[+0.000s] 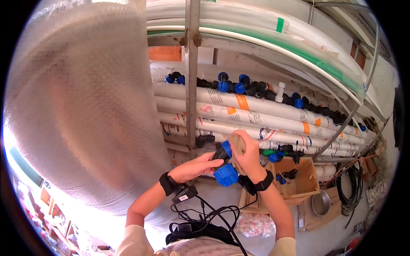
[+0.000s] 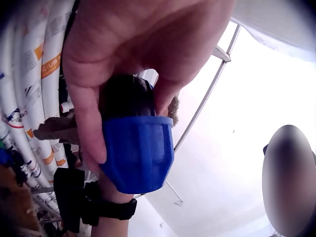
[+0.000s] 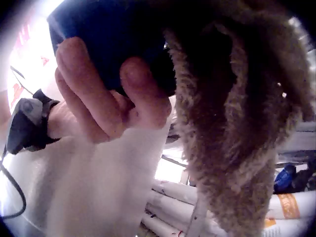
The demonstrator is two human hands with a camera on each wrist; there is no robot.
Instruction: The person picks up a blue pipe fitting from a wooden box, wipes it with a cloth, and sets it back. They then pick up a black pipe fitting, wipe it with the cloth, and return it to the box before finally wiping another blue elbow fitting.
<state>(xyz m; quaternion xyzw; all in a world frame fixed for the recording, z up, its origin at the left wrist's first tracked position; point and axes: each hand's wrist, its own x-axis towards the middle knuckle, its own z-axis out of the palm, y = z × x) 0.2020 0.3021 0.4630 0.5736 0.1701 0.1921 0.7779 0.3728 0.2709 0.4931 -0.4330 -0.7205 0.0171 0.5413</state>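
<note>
A black pipe fitting with blue nuts [image 1: 225,175] is held in front of the body in the head view. The left hand [image 1: 193,167] grips its black middle, fingers and thumb on either side, as the left wrist view shows above the blue nut [image 2: 139,154]. The right hand [image 1: 249,157] holds a brown fuzzy cloth [image 1: 237,147] against the fitting's right side. In the right wrist view the cloth [image 3: 232,118] hangs down in folds, and the left hand's fingers [image 3: 89,94] curl against the fitting.
White wrapped pipes [image 1: 256,114] lie on a metal rack [image 1: 192,85], with several black and blue fittings along them. A large bubble-wrapped roll [image 1: 85,106] stands at left. A wooden box [image 1: 301,181], a round metal tin [image 1: 320,203] and black cables [image 1: 209,211] are lower down.
</note>
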